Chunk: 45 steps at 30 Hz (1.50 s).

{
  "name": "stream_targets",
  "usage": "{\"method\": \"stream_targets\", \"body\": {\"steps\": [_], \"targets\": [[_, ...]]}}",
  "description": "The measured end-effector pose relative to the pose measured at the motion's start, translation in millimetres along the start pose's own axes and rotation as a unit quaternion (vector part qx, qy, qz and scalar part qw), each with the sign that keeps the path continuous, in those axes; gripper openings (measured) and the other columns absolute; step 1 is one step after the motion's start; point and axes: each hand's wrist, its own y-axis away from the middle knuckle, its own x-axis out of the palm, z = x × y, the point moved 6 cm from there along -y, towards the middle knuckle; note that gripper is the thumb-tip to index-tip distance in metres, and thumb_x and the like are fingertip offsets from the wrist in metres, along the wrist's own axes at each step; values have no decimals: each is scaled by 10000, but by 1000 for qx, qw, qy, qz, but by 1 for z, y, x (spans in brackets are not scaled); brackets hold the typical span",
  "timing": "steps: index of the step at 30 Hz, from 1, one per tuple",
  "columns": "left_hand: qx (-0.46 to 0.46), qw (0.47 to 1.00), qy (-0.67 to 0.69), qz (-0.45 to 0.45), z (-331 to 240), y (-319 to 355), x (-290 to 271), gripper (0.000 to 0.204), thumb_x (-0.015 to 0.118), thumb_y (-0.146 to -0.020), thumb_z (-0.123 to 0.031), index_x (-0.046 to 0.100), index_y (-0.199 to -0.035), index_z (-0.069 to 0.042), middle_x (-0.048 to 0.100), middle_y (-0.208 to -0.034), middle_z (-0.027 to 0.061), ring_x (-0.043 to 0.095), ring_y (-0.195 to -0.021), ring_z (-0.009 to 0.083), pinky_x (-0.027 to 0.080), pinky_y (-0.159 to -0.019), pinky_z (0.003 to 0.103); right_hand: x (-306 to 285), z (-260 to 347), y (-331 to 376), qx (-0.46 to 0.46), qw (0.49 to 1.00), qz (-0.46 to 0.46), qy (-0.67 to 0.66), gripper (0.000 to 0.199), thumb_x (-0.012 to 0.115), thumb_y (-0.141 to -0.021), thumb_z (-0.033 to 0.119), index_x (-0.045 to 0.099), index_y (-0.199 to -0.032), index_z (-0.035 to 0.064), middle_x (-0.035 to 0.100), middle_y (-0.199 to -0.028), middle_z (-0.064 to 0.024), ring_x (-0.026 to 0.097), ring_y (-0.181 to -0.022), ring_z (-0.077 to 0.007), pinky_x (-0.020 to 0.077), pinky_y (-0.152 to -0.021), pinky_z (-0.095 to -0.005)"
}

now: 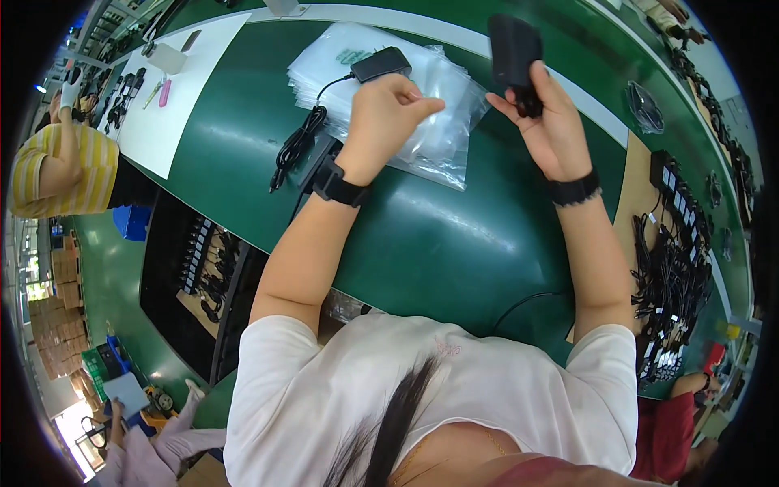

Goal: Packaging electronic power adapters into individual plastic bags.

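My right hand is raised at the far side of the green table and grips a black power adapter, with its dark cable bunched below it at the fingers. My left hand is over a stack of clear plastic bags, thumb and fingertips pinched together; whether a bag edge is between them I cannot make out. Just beyond the left knuckles, another black power adapter lies on the bags, its tied cable trailing left onto the table. A dark block is partly hidden by my left wrist.
Many adapters with cables are heaped on the right. At the left, a black bin holds more adapters. A white sheet bears a bottle and a pink marker. Several other people are around, one in yellow stripes.
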Motion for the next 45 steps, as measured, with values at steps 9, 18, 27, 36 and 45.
{"method": "stream_targets", "body": {"steps": [9, 18, 27, 36, 45], "targets": [[-11, 995, 70, 66, -6, 20, 40, 221, 725, -716, -154, 572, -704, 4, 568, -611, 28, 511, -548, 77, 415, -497, 207, 12, -32, 3, 96, 995, 6, -17, 257, 516, -902, 259, 553, -996, 23, 601, -842, -52, 569, -706, -126, 496, -711, -325], [-61, 989, 136, 10, -2, 12, 21, 178, 650, -789, -153, 551, -774, -5, 543, -607, 12, 503, -525, 63, 390, -466, 191, 4, -2, 25, -98, 902, -66, 415, 415, 636, -822, 183, 506, -1156, -26, 589, -972, -51, 564, -829, -123, 469, -734, -250], [-22, 981, 191, 9, -25, 15, 17, 164, 609, -826, -155, 568, -772, -5, 553, -628, -6, 499, -539, 47, 370, -464, 178, 55, -6, 59, -285, 590, 86, 750, 407, 700, -697, 144, 572, -1077, 75, 573, -877, -119, 563, -746, -277, 458, -639, -342], [126, 991, 49, -7, -68, 29, 23, 109, 586, -820, -113, 539, -809, -15, 616, -639, 129, 619, -587, 244, 468, -527, 306, 19, -15, 14, 45, 994, -11, 95, 238, 662, -788, 163, 583, -923, -15, 588, -801, -38, 558, -655, -99, 452, -536, -221], [255, 958, 63, -112, -90, 36, 18, 111, 608, -829, -105, 555, -846, -9, 589, -639, 48, 523, -562, 73, 431, -519, 219, 58, 10, 44, -500, 656, 48, 564, 341, 685, -665, 25, 567, -983, 58, 588, -1021, -168, 587, -862, -329, 481, -720, -349]]}}
